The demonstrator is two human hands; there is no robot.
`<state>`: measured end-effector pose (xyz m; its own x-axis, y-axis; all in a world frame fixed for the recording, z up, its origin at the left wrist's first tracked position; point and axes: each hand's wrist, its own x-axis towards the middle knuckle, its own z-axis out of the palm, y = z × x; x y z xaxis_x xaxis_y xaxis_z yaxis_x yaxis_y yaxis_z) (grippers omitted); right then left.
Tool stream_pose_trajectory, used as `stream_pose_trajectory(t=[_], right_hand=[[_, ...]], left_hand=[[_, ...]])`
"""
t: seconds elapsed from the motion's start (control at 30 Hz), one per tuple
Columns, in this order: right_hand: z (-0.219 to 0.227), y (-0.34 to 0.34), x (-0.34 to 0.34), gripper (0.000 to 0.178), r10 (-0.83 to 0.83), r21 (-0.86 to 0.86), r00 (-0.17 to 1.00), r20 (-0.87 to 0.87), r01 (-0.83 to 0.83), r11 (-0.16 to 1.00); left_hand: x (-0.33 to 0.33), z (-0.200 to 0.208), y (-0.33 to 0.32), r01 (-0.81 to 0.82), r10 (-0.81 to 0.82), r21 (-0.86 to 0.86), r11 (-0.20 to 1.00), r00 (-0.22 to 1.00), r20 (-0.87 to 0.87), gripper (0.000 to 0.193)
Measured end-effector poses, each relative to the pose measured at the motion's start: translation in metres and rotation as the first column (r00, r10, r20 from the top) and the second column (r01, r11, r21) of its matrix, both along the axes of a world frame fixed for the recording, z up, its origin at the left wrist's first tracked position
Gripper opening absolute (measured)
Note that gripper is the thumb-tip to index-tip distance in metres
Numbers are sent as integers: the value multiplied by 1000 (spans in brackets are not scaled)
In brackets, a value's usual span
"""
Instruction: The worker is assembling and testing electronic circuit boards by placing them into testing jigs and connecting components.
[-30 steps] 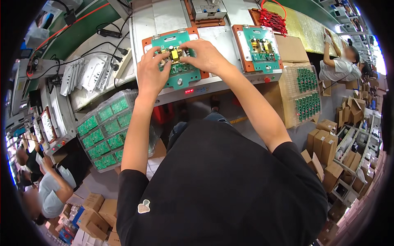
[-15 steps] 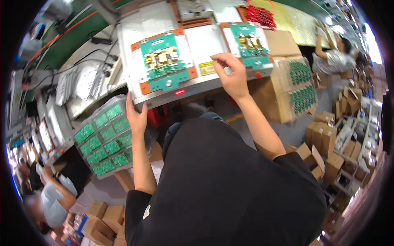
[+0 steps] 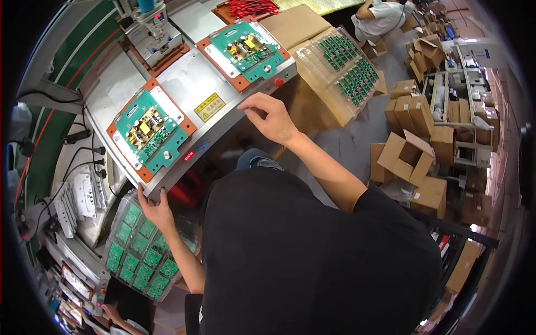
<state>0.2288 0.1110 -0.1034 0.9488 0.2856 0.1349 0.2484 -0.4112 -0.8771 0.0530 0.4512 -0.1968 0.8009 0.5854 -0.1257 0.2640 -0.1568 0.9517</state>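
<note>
My left hand (image 3: 157, 211) is at the front left corner of a metal bench machine (image 3: 187, 84), thumb and forefinger apart and its fingertips against the edge. My right hand (image 3: 272, 119) hovers by the machine's front edge, fingers loosely curled with a gap to the thumb; I see nothing in it. Nearest the left hand, a green circuit board with yellow parts (image 3: 146, 129) lies in an orange-and-white fixture (image 3: 186, 124). A second such board (image 3: 245, 49) sits in a matching fixture (image 3: 237, 84) farther right. Between them is a yellow warning label (image 3: 209, 106).
A clear tray of green boards (image 3: 131, 262) stands below the left corner. Another tray of boards (image 3: 349, 70) leans on a carton at the right. A red button (image 3: 279, 82) sits on the machine's front. Cardboard boxes (image 3: 406, 159) and a co-worker (image 3: 379, 19) are farther right.
The view has turned, so the machine appears tilted and farther left. My right hand has drawn back from over the machine top toward its front edge. My left hand stays at the corner.
</note>
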Motion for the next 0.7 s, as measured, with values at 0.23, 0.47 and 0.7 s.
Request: stream_pose_trajectory(t=[0.23, 0.47, 0.7], right_hand=[[-3, -27, -5, 15, -83, 0, 994, 73, 84, 997], [-7, -112, 46, 12, -266, -56, 962, 56, 269, 962], [-10, -149, 103, 13, -220, -16, 970, 102, 222, 975]], left_hand=[[-7, 4, 9, -18, 20, 60, 998, 999, -33, 66], [63, 74, -79, 50, -50, 495, 867, 999, -13, 30], [215, 90, -235, 460, -431, 698, 549, 871, -236, 26]])
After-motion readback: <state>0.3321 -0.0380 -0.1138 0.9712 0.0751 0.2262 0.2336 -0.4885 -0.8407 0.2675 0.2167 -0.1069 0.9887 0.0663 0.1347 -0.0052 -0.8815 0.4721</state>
